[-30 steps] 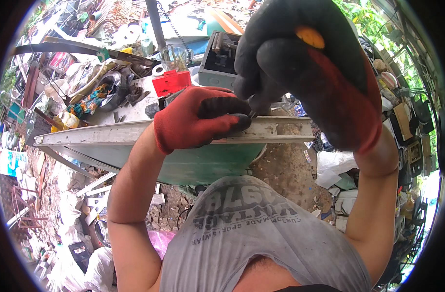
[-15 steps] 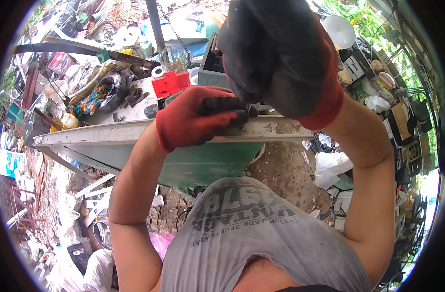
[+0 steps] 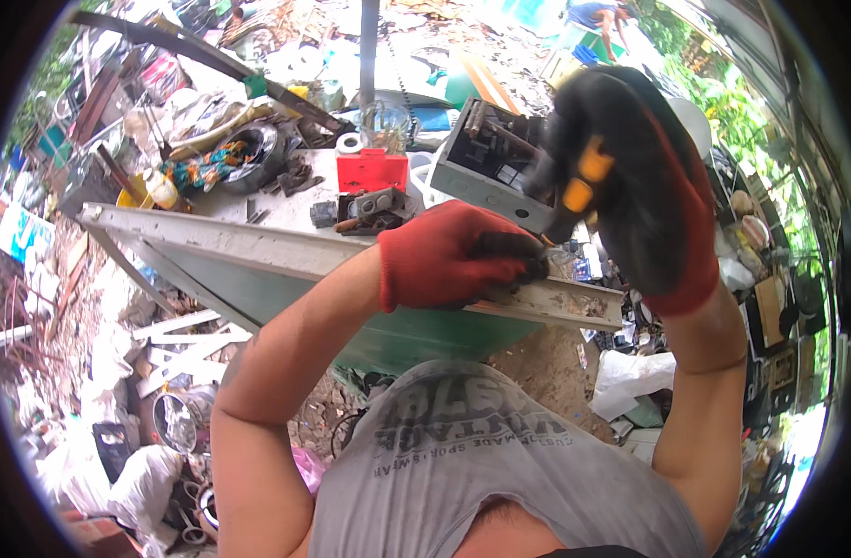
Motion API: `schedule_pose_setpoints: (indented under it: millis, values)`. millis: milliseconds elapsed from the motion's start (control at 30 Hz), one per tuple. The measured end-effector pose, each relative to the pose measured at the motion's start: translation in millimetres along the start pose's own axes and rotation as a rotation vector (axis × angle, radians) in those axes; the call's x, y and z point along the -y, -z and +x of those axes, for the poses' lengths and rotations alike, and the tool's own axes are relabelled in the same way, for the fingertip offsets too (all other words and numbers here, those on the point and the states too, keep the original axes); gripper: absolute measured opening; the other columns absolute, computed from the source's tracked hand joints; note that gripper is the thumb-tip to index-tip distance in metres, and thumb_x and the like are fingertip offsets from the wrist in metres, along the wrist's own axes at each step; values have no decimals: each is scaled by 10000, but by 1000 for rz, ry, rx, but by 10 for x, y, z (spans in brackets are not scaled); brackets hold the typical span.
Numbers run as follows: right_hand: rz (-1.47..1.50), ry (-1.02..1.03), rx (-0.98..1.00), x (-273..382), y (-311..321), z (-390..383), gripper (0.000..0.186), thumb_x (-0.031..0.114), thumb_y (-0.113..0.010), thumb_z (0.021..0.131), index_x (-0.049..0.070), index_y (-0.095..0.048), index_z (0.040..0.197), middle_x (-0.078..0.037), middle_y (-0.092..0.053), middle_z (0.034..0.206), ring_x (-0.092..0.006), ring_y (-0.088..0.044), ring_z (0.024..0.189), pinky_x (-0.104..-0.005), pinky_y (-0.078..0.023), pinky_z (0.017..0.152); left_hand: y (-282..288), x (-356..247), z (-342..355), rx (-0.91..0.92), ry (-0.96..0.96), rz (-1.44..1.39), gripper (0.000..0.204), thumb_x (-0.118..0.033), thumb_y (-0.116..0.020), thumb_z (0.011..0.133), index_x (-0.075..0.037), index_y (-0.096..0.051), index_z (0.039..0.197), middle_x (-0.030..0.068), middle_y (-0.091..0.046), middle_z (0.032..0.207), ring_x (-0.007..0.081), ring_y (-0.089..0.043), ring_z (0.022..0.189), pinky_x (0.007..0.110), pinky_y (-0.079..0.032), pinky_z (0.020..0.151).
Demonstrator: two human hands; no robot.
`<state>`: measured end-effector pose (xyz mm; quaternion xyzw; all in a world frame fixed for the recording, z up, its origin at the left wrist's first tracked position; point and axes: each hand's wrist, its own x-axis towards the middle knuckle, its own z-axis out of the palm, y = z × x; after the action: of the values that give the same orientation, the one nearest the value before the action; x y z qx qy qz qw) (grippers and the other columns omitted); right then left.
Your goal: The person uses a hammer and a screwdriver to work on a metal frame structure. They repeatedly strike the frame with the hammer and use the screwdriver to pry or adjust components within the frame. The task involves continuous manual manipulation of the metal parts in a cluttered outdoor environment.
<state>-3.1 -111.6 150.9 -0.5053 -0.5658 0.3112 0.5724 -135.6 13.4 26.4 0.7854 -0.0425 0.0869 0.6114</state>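
My left hand, in a red glove with dark fingers, rests on a pale metal channel bar along the table's near edge. Its fingers are curled together near the bar's right end; a small dark piece seems to be pinched there, too hidden to name. Raised to the right is my right hand, gloved alike and closed round a yellow-and-black handled tool. The tool's lower end points down toward my left fingertips. Its working tip is too blurred to make out.
Beyond my hands stands a grey metal box with dark parts inside. A red box and a dark mechanical part lie on the table. An upright post rises behind. Scrap piles surround the table; another person is far off.
The view has shifted, so the table and bar sit lower and farther right. My right hand has turned, showing the tool's handle. My left hand stays at the bar.
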Motion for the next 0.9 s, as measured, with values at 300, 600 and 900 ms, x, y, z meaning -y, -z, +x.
schedule_pose_setpoints:
  millis: [300, 600, 900]
  values:
    - [838, 179, 1031, -470, 271, 463, 270, 273, -541, 1064, 9, -582, 1021, -53, -556, 731, -190, -546, 601, -352, -463, 530, -55, -60, 18, -6, -67, -6, 307, -126, -713, 954, -38, -719, 1248, 99, -775, 1076, 103, -711, 960, 296, -560, 880]
    - [45, 106, -91, 69, -126, -102, 401, 395, -448, 1108, 93, -506, 851, -33, -507, 671, -156, -527, 545, -358, -488, 487, -43, -122, -10, -36, 24, 44, 297, -89, -695, 956, -10, -715, 1242, 94, -763, 1070, 108, -710, 963, 293, -564, 867]
    - [770, 18, 771, -414, 472, 486, 218, 275, -652, 1009, 73, -610, 936, -65, -618, 802, -170, -602, 634, -334, -481, 535, -131, -57, 74, -81, -177, -16, 315, -59, -676, 947, 19, -698, 1251, 91, -761, 1095, 98, -691, 971, 301, -566, 876]
